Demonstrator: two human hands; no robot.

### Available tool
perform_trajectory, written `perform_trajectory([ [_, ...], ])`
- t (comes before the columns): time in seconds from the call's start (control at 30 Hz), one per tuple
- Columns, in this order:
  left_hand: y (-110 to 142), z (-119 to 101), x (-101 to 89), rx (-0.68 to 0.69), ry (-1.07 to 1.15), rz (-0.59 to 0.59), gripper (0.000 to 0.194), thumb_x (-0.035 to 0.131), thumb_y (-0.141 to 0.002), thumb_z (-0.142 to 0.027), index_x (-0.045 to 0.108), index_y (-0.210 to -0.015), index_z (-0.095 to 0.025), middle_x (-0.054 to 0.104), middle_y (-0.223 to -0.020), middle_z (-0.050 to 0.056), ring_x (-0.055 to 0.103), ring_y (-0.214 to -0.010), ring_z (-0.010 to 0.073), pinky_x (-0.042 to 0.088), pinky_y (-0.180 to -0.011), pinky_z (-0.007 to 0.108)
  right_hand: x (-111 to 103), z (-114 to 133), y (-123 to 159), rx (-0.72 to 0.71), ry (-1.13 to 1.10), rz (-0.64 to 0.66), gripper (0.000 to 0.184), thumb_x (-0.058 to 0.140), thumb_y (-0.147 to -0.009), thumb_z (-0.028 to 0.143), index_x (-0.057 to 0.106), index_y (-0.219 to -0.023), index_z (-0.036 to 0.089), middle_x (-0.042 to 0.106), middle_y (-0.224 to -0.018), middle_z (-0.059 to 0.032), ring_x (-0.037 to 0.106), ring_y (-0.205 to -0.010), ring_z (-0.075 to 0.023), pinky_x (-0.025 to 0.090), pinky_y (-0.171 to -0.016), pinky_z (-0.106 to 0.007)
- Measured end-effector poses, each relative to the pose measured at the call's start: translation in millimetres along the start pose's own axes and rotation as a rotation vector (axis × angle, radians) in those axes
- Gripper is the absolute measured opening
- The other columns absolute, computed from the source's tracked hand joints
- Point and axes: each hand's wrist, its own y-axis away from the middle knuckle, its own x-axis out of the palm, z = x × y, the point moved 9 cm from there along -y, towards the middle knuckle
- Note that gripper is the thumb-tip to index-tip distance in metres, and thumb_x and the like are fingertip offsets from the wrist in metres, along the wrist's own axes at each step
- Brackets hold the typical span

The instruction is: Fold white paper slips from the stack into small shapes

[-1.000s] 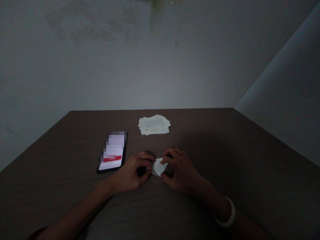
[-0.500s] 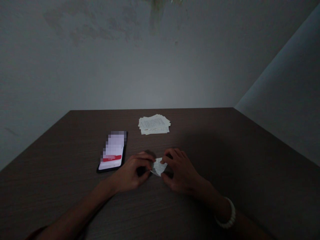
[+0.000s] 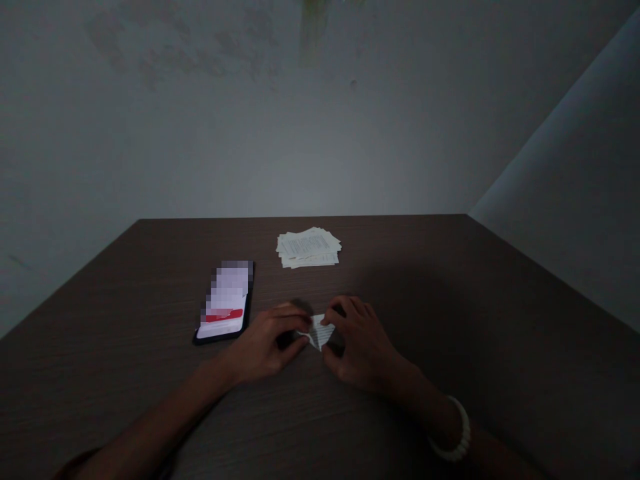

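Observation:
A small piece of printed paper [image 3: 321, 331] lies low over the table between my hands, its near edge narrowing to a point. My left hand [image 3: 273, 340] pinches its left side with thumb and fingers. On the right side, my right hand [image 3: 357, 343] grips it with curled fingers, the thumb near the lower corner. Fingertips hide parts of both side edges, where the paper looks folded on the left. A pale beaded bracelet circles my right wrist.
A lit phone [image 3: 225, 320] rests on the brown table [image 3: 150, 267], left of my hands. Farther back sits a loose stack of printed paper slips [image 3: 309, 248]. A grey wall [image 3: 320, 133] rises behind the table's far edge.
My left thumb and fingertips have shifted slightly right over the paper, and its left side now looks folded in. My right hand has hardly moved.

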Motion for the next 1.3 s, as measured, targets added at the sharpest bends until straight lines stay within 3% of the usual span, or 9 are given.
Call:
perform_trajectory([
  [0.17, -5, 7, 2.1, -0.048, -0.026, -0.025, 0.010, 0.057, -0.086, -0.019, 0.067, -0.084, -0.017, 0.066, -0.094, 0.006, 0.061, -0.092, 0.0191, 0.049, -0.084, 0.035, 1, 0, 1, -0.003, 0.037, 0.002, 0.036, 0.063, -0.073, 0.028, 0.057, -0.107, 0.021, 0.045, -0.128, -0.0113, 0.037, -0.121, -0.0289, 0.033, -0.100, -0.045],
  [0.47, -14, 13, 6.3, -0.159, -0.051, -0.046, 0.011, 0.062, -0.081, -0.017, 0.066, -0.071, -0.017, 0.066, -0.089, 0.004, 0.061, -0.087, 0.0188, 0.048, -0.080, 0.035, 3, -1, 1, 0.005, 0.060, 0.020, 0.035, 0.060, -0.074, 0.029, 0.056, -0.108, 0.020, 0.045, -0.133, -0.0122, 0.037, -0.124, -0.0297, 0.030, -0.103, -0.046],
  [1.03, -12, 21, 8.1, -0.256, -0.036, -0.102, 0.004, 0.065, -0.076, -0.012, 0.065, -0.075, -0.016, 0.063, -0.086, 0.004, 0.059, -0.080, 0.0177, 0.047, -0.070, 0.030, 4, -1, 1, -0.008, 0.052, 0.015, 0.036, 0.061, -0.074, 0.029, 0.056, -0.109, 0.021, 0.046, -0.133, -0.0118, 0.037, -0.125, -0.0296, 0.030, -0.103, -0.046],
  [1.3, -13, 21, 8.5, -0.221, -0.033, -0.105, 0.006, 0.065, -0.076, -0.011, 0.069, -0.076, -0.017, 0.064, -0.089, 0.004, 0.060, -0.086, 0.0185, 0.048, -0.077, 0.032, 2, 0, 0, -0.014, 0.068, 0.016, 0.034, 0.062, -0.074, 0.029, 0.057, -0.107, 0.021, 0.047, -0.130, -0.0117, 0.039, -0.122, -0.0291, 0.030, -0.103, -0.046],
])
